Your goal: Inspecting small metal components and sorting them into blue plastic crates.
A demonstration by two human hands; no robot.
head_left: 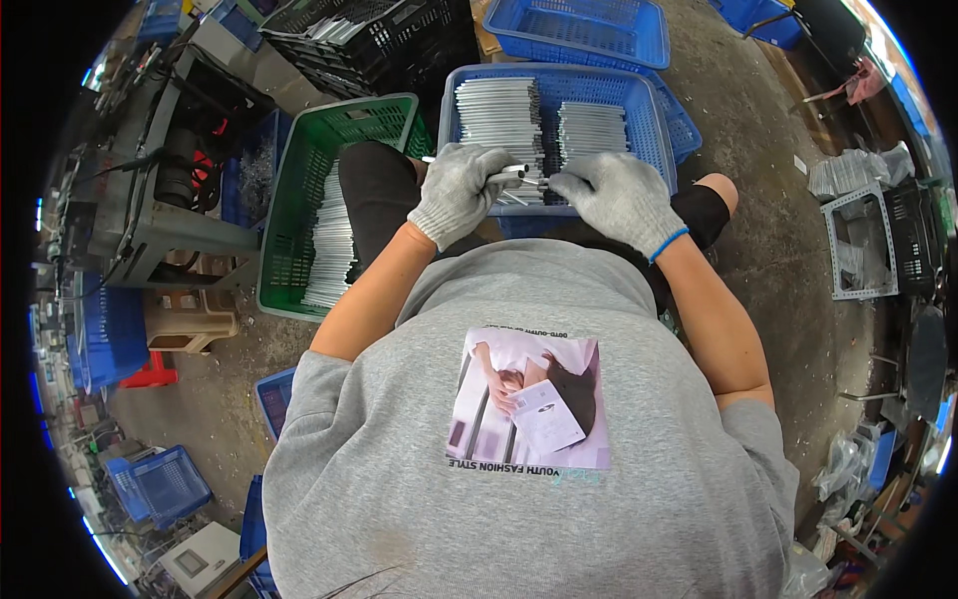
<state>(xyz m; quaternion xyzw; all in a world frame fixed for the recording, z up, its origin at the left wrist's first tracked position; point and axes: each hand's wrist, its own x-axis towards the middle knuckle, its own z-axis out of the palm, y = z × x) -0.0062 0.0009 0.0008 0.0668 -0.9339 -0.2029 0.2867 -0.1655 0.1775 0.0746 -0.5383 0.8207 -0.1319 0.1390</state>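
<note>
Rough concrete floor; perforated blue basket of slender metal tubes; over its near edge, knit-gloved left hand clamped on hollow tubes, right hand beside, grip unclear.

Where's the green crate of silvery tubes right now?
In the head view, the green crate sits on the person's left, just outside the left leg and left of the blue crate holding two stacks of tubes.

Left gloved hand just beyond grey shirt, left of its midline, fingers curled in grip. Right gloved hand beyond shirt, right of midline, fingertips toward left. Bare forearms slant inward from shirt's sleeves.
</note>
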